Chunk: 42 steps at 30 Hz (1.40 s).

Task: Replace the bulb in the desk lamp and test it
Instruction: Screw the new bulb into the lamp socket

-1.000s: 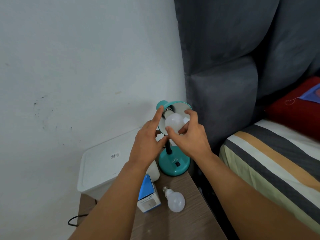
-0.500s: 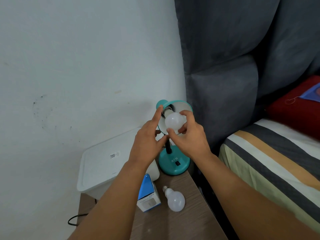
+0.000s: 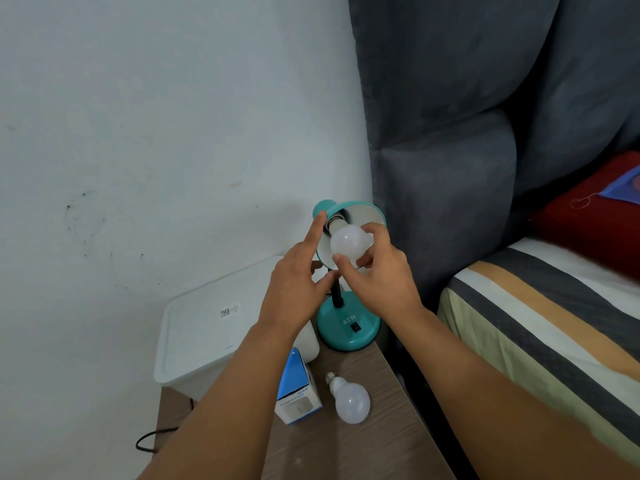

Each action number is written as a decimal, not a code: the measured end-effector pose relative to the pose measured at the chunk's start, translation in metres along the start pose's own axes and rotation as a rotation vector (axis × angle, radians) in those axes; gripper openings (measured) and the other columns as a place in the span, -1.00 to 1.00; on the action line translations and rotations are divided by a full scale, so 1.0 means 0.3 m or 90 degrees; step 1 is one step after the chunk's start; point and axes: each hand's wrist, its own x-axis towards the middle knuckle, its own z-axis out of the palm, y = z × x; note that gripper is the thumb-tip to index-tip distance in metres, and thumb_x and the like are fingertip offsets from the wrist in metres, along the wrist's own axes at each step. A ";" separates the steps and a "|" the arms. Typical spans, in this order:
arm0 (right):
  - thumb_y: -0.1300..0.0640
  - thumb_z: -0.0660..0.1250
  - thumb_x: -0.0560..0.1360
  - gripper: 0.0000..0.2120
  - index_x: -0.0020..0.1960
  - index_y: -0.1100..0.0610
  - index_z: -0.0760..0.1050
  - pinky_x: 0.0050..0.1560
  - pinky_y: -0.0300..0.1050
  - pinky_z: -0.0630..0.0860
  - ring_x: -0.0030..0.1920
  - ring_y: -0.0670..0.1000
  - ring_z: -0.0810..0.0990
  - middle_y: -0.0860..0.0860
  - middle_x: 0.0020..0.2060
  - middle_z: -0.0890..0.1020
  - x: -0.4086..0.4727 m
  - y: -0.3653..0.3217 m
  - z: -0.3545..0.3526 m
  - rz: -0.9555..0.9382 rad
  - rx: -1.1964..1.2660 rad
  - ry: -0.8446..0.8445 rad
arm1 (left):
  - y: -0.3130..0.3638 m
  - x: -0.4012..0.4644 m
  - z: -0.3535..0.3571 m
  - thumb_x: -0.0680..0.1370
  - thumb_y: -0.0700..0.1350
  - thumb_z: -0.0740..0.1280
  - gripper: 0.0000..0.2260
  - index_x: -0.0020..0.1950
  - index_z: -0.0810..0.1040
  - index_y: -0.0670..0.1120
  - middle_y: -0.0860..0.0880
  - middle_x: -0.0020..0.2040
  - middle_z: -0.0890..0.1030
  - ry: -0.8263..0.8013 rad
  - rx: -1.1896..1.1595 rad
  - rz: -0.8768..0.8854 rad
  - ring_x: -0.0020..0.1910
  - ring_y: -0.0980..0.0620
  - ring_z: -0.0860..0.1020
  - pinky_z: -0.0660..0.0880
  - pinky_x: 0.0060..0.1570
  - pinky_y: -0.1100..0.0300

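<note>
Two bulbs on view, one lamp. Item one: the bulb in the shade (image 3: 348, 244), white globe facing you and down, its neck running up and left into the socket at the back of the teal lamp shade (image 3: 365, 210). Your right hand (image 3: 375, 280) has thumb and fingers closed around that globe from below and from the right. The bulb's long axis points from your grip toward the socket, away and up-left, so any turning must go about that slanted line, not about the vertical. Your left hand (image 3: 298, 285) is open, forefinger laid along the left rim of the shade, steadying it; it grips nothing.

Item two: the loose bulb (image 3: 349, 400), lying on its side on the wooden table (image 3: 374, 452), screw cap pointing up-left, just beside the blue and white bulb box (image 3: 298, 393).

Item three: the lamp base (image 3: 348, 327), teal, black switch on top, standing below your right wrist. Whether the held bulb is fully seated cannot be told.
</note>
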 end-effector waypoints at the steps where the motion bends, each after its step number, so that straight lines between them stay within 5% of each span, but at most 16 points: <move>1: -0.24 0.39 0.47 -0.41 0.37 -0.06 0.27 -0.05 -0.08 0.63 -0.03 -0.05 0.62 -0.02 -0.02 0.60 0.002 0.000 0.003 0.012 -0.002 0.000 | 0.001 -0.001 0.001 0.52 -0.02 0.48 -0.14 0.60 -0.04 0.30 -0.02 0.27 0.56 0.000 0.001 0.001 0.08 0.09 0.60 0.56 0.19 0.10; 15: -0.36 0.34 0.45 -0.39 0.30 0.05 0.41 -0.13 -0.09 0.62 -0.13 -0.07 0.62 -0.06 -0.15 0.62 0.014 -0.011 -0.001 0.062 -0.032 0.014 | 0.004 -0.004 0.011 0.52 -0.04 0.49 -0.12 0.59 -0.04 0.32 0.00 0.26 0.56 0.000 -0.006 0.003 0.08 0.09 0.61 0.57 0.20 0.06; 22: -0.36 0.33 0.46 -0.41 0.26 0.05 0.45 -0.23 -0.25 0.51 -0.13 -0.08 0.62 -0.07 -0.16 0.63 0.013 -0.006 -0.005 0.071 -0.030 0.018 | 0.010 -0.007 0.019 0.53 -0.04 0.48 -0.12 0.57 -0.07 0.35 0.03 0.26 0.55 0.000 -0.005 0.005 0.07 0.12 0.60 0.57 0.18 0.10; 29: -0.32 0.35 0.46 -0.35 0.39 0.05 0.40 -0.13 -0.18 0.56 -0.07 -0.07 0.62 -0.07 -0.12 0.63 0.004 -0.018 -0.021 0.082 -0.024 -0.004 | 0.015 -0.006 -0.010 0.55 0.02 0.44 -0.10 0.56 -0.21 0.36 0.01 0.36 0.53 -0.041 0.036 0.007 0.17 0.05 0.59 0.53 0.22 0.06; 35: -0.33 0.30 0.48 -0.28 0.52 -0.06 0.18 0.23 0.18 0.52 0.16 0.07 0.59 -0.04 0.05 0.63 -0.037 -0.048 -0.067 0.042 -0.078 -0.032 | 0.016 -0.051 -0.062 0.55 0.07 0.41 -0.13 0.57 -0.21 0.33 0.04 0.43 0.47 -0.047 0.016 -0.016 0.26 0.02 0.54 0.50 0.26 0.06; 42: -0.35 0.27 0.41 -0.37 0.39 -0.11 0.29 0.10 0.15 0.57 0.02 -0.02 0.57 -0.13 -0.07 0.56 -0.173 -0.080 -0.124 -0.009 -0.046 -0.024 | -0.010 -0.187 -0.168 0.59 0.11 0.35 -0.30 0.63 0.05 0.17 0.03 0.43 0.46 -0.010 0.015 -0.087 0.30 0.11 0.50 0.47 0.27 0.12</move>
